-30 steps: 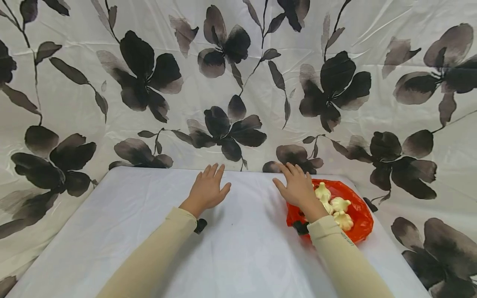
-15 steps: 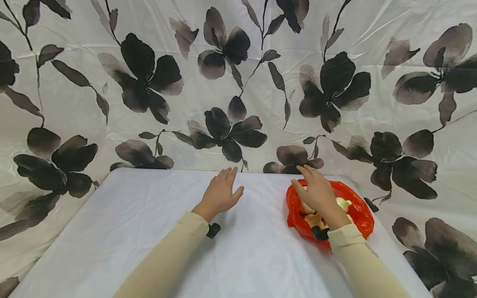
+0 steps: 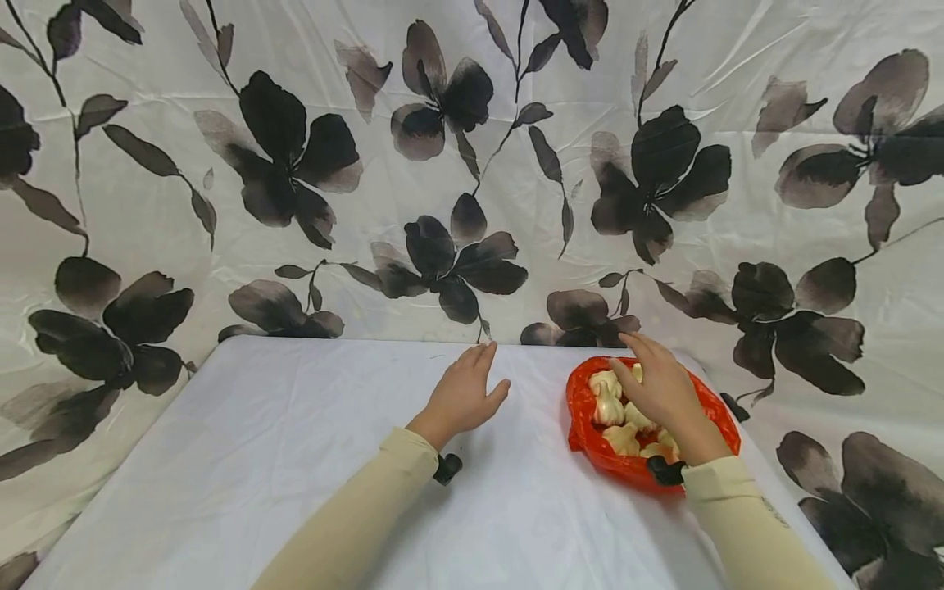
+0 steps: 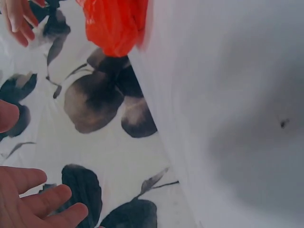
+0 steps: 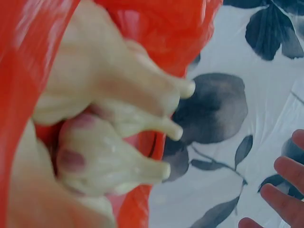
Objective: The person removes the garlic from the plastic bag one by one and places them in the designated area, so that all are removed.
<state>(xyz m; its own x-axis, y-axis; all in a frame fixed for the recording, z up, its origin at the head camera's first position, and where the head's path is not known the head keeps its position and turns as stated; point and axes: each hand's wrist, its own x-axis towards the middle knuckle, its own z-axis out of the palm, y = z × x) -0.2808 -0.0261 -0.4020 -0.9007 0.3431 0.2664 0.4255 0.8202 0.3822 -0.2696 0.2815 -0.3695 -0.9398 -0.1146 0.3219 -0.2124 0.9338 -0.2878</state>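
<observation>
Several pale garlic bulbs (image 3: pixel 609 407) lie in a red plastic bag (image 3: pixel 590 442) at the right of the white table. My right hand (image 3: pixel 660 392) hovers over the bag with its fingers extended, holding nothing, and hides some of the bulbs. Seen close in the right wrist view, the garlic bulbs (image 5: pixel 104 156) show thick stems and purplish patches. Left of the bag, my left hand (image 3: pixel 460 393) is held above the table, fingers straight and nothing in it. In the left wrist view the left fingers (image 4: pixel 47 202) are spread apart.
A white cloth covers the table (image 3: pixel 295 459). Behind it hangs a pale curtain (image 3: pixel 546 205) printed with dark flowers. Black wrist cameras are strapped under both wrists. A small dark speck (image 4: pixel 283 123) marks the cloth.
Both hands have moved to the right. The right hand has gone from the bag's left side to above its right part, uncovering bulbs on the left. The bag has stayed in place.
</observation>
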